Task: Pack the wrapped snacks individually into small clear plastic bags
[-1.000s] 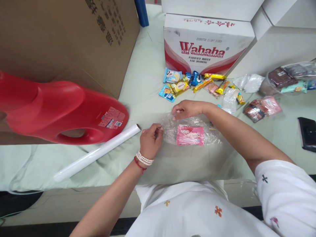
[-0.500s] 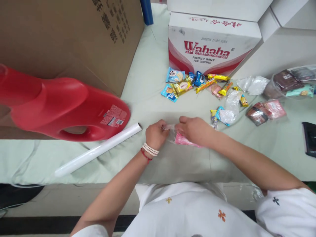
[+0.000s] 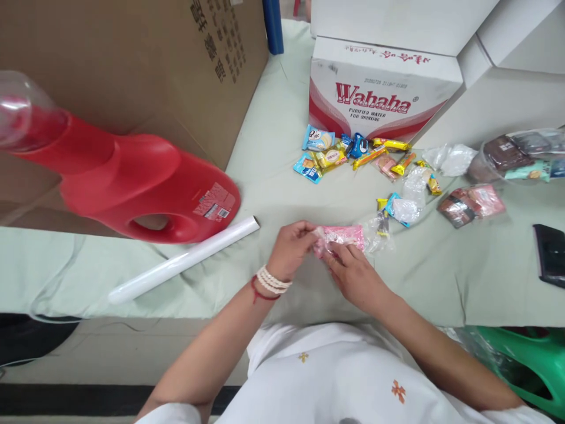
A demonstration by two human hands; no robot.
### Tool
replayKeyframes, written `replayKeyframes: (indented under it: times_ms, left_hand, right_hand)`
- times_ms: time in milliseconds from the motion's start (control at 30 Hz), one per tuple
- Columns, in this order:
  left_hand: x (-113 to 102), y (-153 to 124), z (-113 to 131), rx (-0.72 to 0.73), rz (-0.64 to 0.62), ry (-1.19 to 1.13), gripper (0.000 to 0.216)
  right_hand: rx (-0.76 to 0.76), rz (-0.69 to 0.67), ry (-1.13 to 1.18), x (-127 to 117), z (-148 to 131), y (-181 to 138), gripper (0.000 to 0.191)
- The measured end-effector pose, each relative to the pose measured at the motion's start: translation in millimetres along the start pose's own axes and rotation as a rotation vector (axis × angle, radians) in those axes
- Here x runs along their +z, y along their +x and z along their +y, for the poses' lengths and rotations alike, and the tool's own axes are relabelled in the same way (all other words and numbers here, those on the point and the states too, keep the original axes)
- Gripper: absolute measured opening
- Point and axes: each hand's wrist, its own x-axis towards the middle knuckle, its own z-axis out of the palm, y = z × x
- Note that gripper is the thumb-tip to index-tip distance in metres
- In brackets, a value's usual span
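Observation:
A pink snack packet (image 3: 346,234) lies inside a clear plastic bag (image 3: 376,234), close to the table's front edge. My left hand (image 3: 289,250), with beaded and red bracelets at its wrist, pinches the bag's left end between thumb and fingers. My right hand (image 3: 358,275) presses its fingertips together on the near edge of the same bag, beside the left thumb. The bag's loose right end spreads crumpled over the cloth and reaches a small yellow-and-dark wrapper (image 3: 382,217).
Small wrapped snacks (image 3: 331,156) lie before a Wahaha carton (image 3: 384,88). Left are a large red jug (image 3: 176,176), a white roll (image 3: 185,259) and a brown carton (image 3: 132,59). To the right sit a clear tub (image 3: 483,159), brown-and-pink packets (image 3: 470,203) and a black object (image 3: 551,253).
My right hand has moved down to the bag's near edge, showing more of the pink packet. The bag now lies stretched rightward. My left hand has shifted slightly right, and the view has moved slightly.

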Motion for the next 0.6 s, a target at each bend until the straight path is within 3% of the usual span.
replayKeyframes:
  times_ms: [67,167,233,300,400,500,600]
  left_hand:
    - [20.4,2.1,-5.4,0.036,-0.020,0.096,0.017]
    - [35.6,5.0,-17.4,0.199,0.025,0.357,0.033]
    - [36.8,5.3,-24.2,0.319,0.059,0.506,0.035]
    - [35.4,4.9,-28.6,0.395,0.070,0.590,0.033]
    - [34.3,4.7,-31.3,0.442,0.079,0.637,0.028]
    - [34.9,5.6,-32.4,0.443,0.094,0.679,0.024]
    - [36.5,6.2,-34.3,0.411,0.123,0.720,0.027]
  right_hand:
    - [-0.016,0.046,0.088,-3.2,1.5,-4.2,0.047]
    - [-0.074,0.145,0.301,-22.3,15.7,-12.9,0.043]
    - [0.013,0.289,0.309,-38.3,33.1,-15.0,0.042]
    - [0.164,0.399,0.172,-49.6,53.9,-9.5,0.044]
    - [0.227,0.321,0.000,-54.0,81.8,11.6,0.047]
    - [0.149,0.198,-0.023,-54.3,95.7,28.1,0.027]
    - [0.052,0.224,-0.012,-60.3,94.8,17.9,0.024]
